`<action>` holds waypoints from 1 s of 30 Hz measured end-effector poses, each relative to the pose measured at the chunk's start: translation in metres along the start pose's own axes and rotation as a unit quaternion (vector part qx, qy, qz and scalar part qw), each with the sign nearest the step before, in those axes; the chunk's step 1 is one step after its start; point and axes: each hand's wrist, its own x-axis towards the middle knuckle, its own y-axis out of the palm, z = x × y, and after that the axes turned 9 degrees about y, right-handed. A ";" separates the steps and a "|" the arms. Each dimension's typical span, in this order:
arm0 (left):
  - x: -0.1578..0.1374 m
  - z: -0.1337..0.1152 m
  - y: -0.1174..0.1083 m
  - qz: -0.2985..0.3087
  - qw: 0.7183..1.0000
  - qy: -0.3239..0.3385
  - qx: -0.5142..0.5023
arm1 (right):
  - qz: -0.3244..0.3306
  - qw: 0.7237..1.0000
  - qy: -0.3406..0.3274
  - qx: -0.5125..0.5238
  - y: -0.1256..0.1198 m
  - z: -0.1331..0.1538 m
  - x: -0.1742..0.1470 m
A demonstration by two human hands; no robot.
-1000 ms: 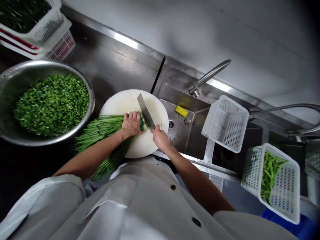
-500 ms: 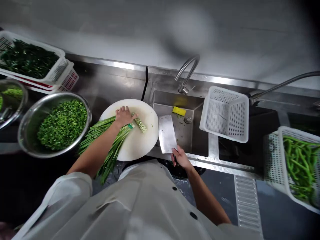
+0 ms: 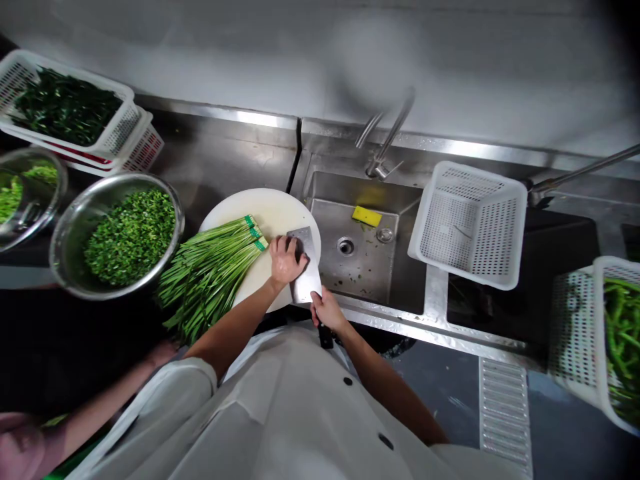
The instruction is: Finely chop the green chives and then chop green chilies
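Several bundles of long green stalks that look like garlic chives (image 3: pixel 220 260), bound with green bands at the pale ends, lie on a round white cutting board (image 3: pixel 250 200). Their leafy ends hang over its left and front edge. My right hand (image 3: pixel 327 311) is wrapped around the dark handle of a cleaver (image 3: pixel 311 277), whose broad blade lies over the right part of the board. Against the blade's left side rests my left hand (image 3: pixel 287 261), fingers spread, right of the banded ends. Whatever is under its palm is hidden.
A steel bowl (image 3: pixel 56 257) of chopped greens and a white basket (image 3: pixel 131 100) of dark leaves stand left. Right are a sink (image 3: pixel 360 267) with a yellow sponge (image 3: pixel 367 216), a faucet (image 3: pixel 383 172), a white basket (image 3: pixel 470 233) and green beans (image 3: pixel 623 333). Another person's arm (image 3: pixel 115 400) reaches in lower left.
The cleaver has moved left from the sink edge onto the board. My left hand has left the stalks and moved right to the blade. Another person's arm has come in at lower left.
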 end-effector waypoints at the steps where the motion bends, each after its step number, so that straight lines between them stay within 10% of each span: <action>1: -0.001 0.003 0.002 -0.015 1.000 0.001 -0.019 | 0.007 1.000 -0.004 -0.001 0.006 0.002 0.003; 12: -0.003 0.001 0.000 -0.028 0.992 0.076 -0.092 | 0.041 0.988 -0.045 0.140 0.037 -0.011 -0.014; 17: -0.066 -0.078 0.017 -0.012 0.952 0.244 -0.185 | -0.107 0.966 -0.046 0.229 0.060 -0.073 -0.113; 25: -0.219 -0.210 0.058 0.134 0.780 0.538 -0.291 | -0.352 0.846 0.016 0.399 0.128 -0.175 -0.258; 30: -0.197 -0.265 0.103 0.270 0.771 0.543 -0.196 | -0.388 0.793 0.031 0.468 0.115 -0.196 -0.261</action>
